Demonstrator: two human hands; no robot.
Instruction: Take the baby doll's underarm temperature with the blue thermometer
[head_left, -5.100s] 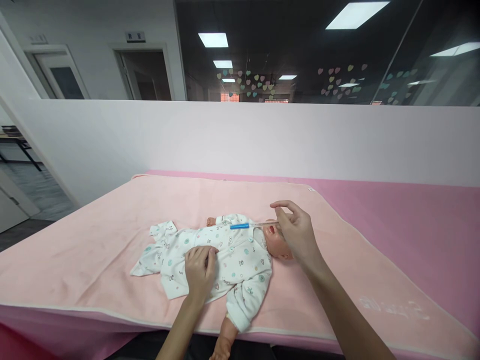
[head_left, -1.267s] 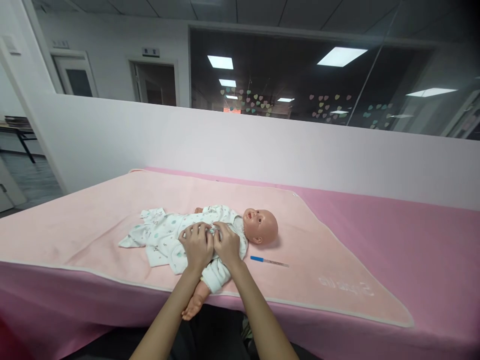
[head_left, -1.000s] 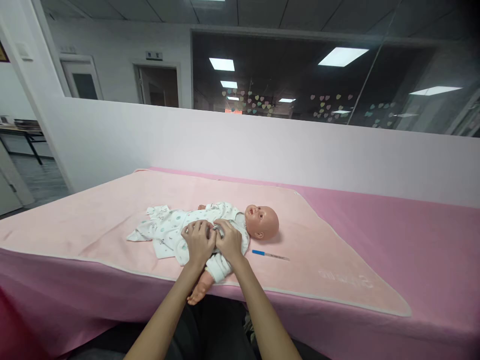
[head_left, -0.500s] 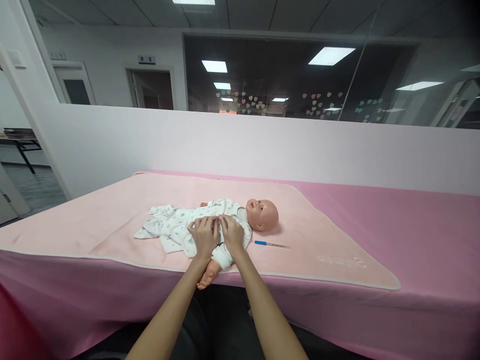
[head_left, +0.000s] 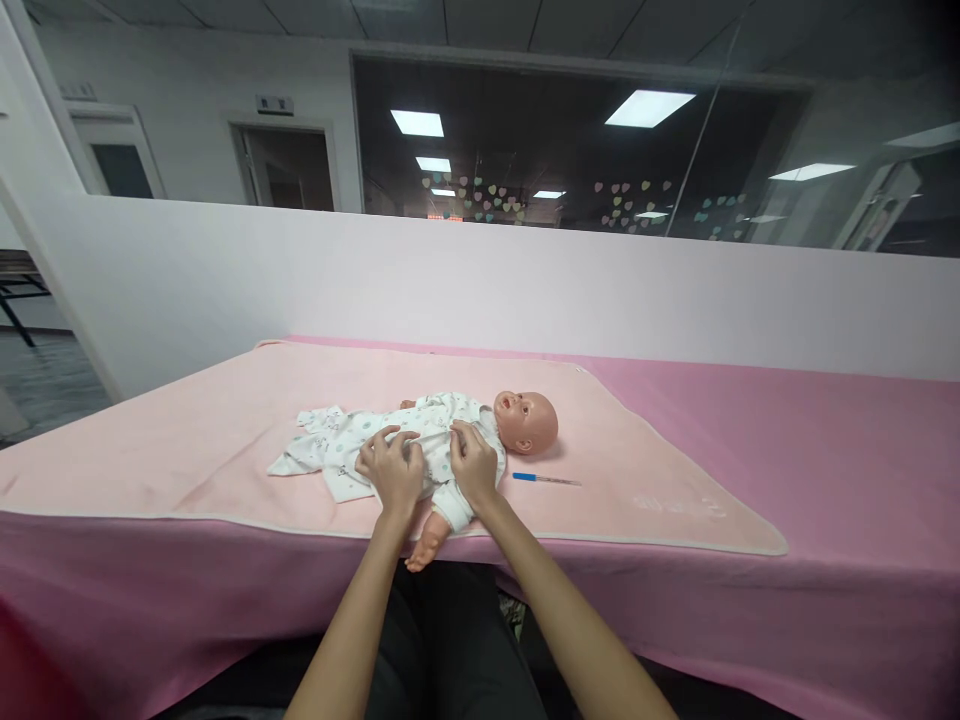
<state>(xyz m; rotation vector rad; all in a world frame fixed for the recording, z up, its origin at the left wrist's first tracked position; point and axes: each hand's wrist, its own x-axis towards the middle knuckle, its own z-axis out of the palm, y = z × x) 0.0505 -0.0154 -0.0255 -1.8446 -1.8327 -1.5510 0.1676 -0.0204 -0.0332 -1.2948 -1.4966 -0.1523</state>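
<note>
A baby doll lies on its back, head to the right, on a light pink blanket. It wears white patterned clothing, and its near arm reaches over the front edge. My left hand rests over the doll's lower belly with fingers curled and apart, nothing visible between them. Over the chest, my right hand pinches the clothing near its front. Beside the doll's shoulder lies a pen with a blue cap.
The light pink blanket covers part of a table with a darker pink cloth. Behind stands a white low wall with glass above it. A dark rack shows at the far left.
My hands have moved apart: the left one toward the doll's legs with its fingers more spread, the right one slightly toward the head. The view has shifted a little.
</note>
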